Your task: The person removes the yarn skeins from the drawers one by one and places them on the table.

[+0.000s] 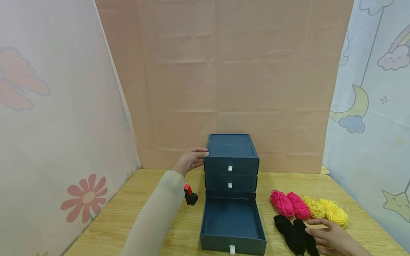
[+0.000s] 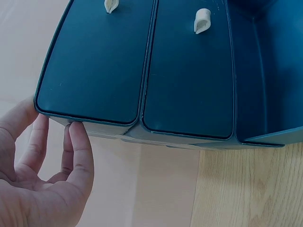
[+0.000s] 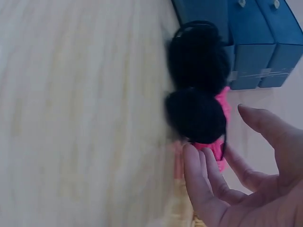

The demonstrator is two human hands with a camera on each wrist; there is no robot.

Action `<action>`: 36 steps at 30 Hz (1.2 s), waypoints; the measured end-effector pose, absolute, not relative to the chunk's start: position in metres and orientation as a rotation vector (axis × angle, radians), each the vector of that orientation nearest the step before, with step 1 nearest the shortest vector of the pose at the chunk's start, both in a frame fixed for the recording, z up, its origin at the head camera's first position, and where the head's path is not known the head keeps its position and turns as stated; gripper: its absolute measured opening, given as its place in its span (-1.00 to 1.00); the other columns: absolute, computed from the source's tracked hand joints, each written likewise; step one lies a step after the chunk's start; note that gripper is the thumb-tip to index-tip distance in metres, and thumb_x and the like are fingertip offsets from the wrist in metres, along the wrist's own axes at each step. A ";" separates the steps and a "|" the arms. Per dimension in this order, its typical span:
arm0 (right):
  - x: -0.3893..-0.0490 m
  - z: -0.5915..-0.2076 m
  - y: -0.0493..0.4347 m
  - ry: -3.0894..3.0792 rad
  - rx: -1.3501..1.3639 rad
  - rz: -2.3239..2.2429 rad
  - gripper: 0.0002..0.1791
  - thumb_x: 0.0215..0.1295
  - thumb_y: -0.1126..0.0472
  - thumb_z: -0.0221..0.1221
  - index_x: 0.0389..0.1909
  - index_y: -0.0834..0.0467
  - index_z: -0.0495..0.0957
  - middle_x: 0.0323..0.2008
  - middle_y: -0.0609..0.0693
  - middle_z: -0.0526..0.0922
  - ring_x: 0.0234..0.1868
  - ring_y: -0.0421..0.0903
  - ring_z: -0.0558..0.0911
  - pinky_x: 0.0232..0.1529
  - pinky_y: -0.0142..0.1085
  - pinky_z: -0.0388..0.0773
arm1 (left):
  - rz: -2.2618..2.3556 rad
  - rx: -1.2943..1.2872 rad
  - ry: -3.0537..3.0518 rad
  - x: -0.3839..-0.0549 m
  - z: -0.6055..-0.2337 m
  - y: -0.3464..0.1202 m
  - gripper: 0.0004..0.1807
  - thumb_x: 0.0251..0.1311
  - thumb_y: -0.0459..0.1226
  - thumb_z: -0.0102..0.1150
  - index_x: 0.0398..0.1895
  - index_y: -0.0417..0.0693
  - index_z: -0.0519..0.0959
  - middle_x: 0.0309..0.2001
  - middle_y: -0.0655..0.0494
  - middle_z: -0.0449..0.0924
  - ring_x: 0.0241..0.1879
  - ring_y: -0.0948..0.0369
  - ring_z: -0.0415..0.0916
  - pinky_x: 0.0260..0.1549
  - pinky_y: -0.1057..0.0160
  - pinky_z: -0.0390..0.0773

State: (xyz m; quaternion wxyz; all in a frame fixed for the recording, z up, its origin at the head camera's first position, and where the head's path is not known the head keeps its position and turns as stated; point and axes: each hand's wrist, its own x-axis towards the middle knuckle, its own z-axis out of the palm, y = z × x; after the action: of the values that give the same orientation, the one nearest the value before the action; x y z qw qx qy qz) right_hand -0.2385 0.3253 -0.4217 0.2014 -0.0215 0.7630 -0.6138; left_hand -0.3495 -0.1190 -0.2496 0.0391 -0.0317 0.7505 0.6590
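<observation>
A dark blue cabinet (image 1: 231, 166) with three stacked drawers stands on the table. Its bottom drawer (image 1: 233, 245) is pulled out and shows a bare floor; the two upper ones are closed. My left hand (image 1: 192, 159) rests its fingertips against the cabinet's upper left side near the top front corner, which the left wrist view shows close up with fingers (image 2: 81, 161) at the side wall. Over at the right, two black yarn skeins (image 1: 293, 234) lie side by side. My right hand (image 1: 336, 237) is at their right edge, fingers spread and loosely bent, none wrapped round the yarn (image 3: 196, 116).
Behind the black yarn lie pink skeins (image 1: 289, 205) and yellow skeins (image 1: 326, 210) in a row. A small black and red object (image 1: 190, 195) shows beside my left forearm. A brown sheet (image 1: 224, 78) hangs behind the table, with patterned sheets at both sides.
</observation>
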 end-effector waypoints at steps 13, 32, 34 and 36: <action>-0.233 -0.384 0.323 2.320 -0.040 -1.673 -0.34 0.35 0.04 0.05 0.12 0.55 0.14 -0.06 0.21 0.48 -0.15 0.05 0.58 -0.15 -0.03 0.57 | 2.001 -0.039 2.316 -0.351 -0.252 -0.120 -0.72 0.18 -0.25 0.19 -0.03 -0.01 0.58 -0.03 0.03 0.53 -0.14 0.14 0.52 -0.02 0.22 0.50; -0.206 -0.359 0.243 2.093 -0.423 -1.838 -0.50 0.38 0.14 0.01 0.15 0.42 0.19 -0.09 0.12 0.53 -0.14 0.01 0.57 -0.13 -0.06 0.57 | 2.007 -0.050 2.312 -0.353 -0.252 -0.120 -0.74 0.18 -0.25 0.19 -0.04 -0.02 0.58 -0.05 0.03 0.54 -0.15 0.14 0.52 -0.04 0.22 0.51; -0.203 -0.361 0.231 2.052 -0.493 -1.835 -0.56 0.38 0.17 0.01 0.14 0.36 0.25 -0.13 0.07 0.53 -0.15 -0.02 0.55 -0.15 -0.09 0.58 | 2.001 -0.043 2.316 -0.352 -0.252 -0.121 -0.73 0.17 -0.24 0.20 -0.05 -0.02 0.58 -0.07 0.03 0.55 -0.18 0.15 0.54 -0.03 0.22 0.51; -0.200 -0.363 0.219 2.004 -0.572 -1.841 -0.59 0.38 0.22 0.00 0.13 0.38 0.27 -0.17 0.08 0.53 -0.17 0.00 0.56 -0.18 -0.10 0.60 | 1.998 -0.038 2.317 -0.352 -0.252 -0.121 -0.73 0.16 -0.24 0.21 -0.05 -0.02 0.58 -0.08 0.03 0.55 -0.19 0.15 0.54 -0.02 0.21 0.50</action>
State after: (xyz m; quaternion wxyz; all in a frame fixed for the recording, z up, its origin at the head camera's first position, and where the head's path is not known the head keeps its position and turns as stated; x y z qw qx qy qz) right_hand -0.1997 0.2194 -0.3633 0.1795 -0.2024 0.7090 -0.6512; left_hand -0.3524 -0.1206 -0.2525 0.0410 -0.0123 0.7565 0.6526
